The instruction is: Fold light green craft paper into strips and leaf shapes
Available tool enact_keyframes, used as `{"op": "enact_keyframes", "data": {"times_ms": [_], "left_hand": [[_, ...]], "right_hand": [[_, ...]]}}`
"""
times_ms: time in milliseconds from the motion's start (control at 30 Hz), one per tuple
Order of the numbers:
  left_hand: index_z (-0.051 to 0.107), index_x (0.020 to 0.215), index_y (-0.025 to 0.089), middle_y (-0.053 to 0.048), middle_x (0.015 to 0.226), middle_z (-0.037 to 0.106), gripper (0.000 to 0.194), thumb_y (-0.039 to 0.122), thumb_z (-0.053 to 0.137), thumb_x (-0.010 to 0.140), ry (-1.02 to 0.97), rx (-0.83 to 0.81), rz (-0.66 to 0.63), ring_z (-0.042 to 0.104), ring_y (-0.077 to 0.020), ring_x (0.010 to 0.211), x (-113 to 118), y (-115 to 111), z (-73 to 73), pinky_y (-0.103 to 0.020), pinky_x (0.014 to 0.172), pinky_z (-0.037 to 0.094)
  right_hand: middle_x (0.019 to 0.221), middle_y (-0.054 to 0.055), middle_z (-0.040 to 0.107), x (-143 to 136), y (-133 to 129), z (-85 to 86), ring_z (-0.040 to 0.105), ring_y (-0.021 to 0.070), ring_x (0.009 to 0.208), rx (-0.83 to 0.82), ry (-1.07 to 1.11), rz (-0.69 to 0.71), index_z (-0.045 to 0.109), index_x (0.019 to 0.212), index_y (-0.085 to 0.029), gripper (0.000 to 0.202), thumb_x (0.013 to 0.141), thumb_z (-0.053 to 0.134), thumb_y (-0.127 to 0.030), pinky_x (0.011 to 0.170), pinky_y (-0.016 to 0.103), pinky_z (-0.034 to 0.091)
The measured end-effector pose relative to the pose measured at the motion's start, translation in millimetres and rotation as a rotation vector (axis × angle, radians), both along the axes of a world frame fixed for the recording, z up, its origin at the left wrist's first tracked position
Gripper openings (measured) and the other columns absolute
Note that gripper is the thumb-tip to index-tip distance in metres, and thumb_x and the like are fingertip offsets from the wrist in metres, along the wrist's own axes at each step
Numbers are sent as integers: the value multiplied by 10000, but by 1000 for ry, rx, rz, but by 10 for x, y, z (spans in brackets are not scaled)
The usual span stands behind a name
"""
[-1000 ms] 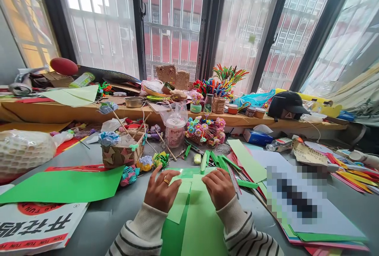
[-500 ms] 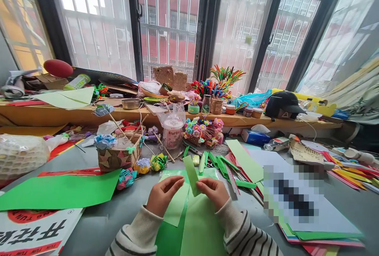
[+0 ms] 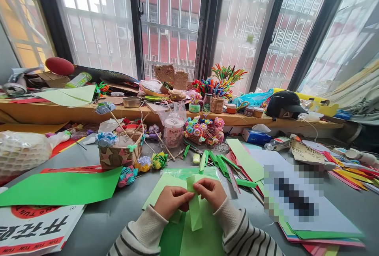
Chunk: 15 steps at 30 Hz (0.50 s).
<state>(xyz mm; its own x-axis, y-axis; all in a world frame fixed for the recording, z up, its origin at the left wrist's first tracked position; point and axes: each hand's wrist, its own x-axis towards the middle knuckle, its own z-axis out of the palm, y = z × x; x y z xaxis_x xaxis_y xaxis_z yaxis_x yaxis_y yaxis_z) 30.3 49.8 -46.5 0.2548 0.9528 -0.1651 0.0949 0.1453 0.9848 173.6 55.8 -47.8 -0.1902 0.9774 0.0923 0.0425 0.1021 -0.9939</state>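
Note:
A narrow light green paper strip point(image 3: 195, 214) is held upright between my two hands, above green sheets. My left hand point(image 3: 173, 201) pinches its left edge between thumb and fingers. On the strip's upper right side, my right hand point(image 3: 211, 192) grips it with closed fingertips. Beneath lie a light green sheet point(image 3: 203, 240) and a darker green sheet point(image 3: 171, 238). Another light green piece point(image 3: 161, 187) lies behind my left hand. Folded green strips point(image 3: 220, 163) are scattered beyond my right hand.
A star-patterned basket point(image 3: 118, 156) with paper flowers stands back left, beside a lidded cup point(image 3: 173, 131). A large green sheet point(image 3: 65, 187) covers packaging at left. Stacked papers point(image 3: 331, 212) lie at right. A black cap point(image 3: 284, 105) rests on the ledge.
The strip has moved lower and now hangs more vertically. My left hand has moved right and taken hold of it; my right hand has shifted to its upper part.

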Motion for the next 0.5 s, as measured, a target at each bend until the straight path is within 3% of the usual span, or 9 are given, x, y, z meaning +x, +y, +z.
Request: {"op": "enact_keyframes", "data": {"times_ms": [200,400,500], "left_hand": [[577,499,101,36,368,475,315,409,624,463,20,18,46,432,-83,375,12,-2,-6,-210,407,362],[575,481,98,31,361,470,324,420,615,469,56,21,-15,428,-87,372,2,-11,-10,-212,402,348],[590,515,98,30,420,482,307,402,614,478,41,73,33,404,-75,405,-12,-3,-13,-200,414,338]], "right_hand": [[433,-35,456,22,9,-39,403,54,405,-31,6,-4,520,527,-115,273,573,573,-378,391,179,350],[487,-28,486,60,20,-29,430,64,451,-23,27,-1,535,592,-114,231,548,607,-329,414,183,372],[459,-32,484,54,24,-30,425,57,422,-44,25,20,516,563,-114,241,557,597,-341,401,179,363]]}}
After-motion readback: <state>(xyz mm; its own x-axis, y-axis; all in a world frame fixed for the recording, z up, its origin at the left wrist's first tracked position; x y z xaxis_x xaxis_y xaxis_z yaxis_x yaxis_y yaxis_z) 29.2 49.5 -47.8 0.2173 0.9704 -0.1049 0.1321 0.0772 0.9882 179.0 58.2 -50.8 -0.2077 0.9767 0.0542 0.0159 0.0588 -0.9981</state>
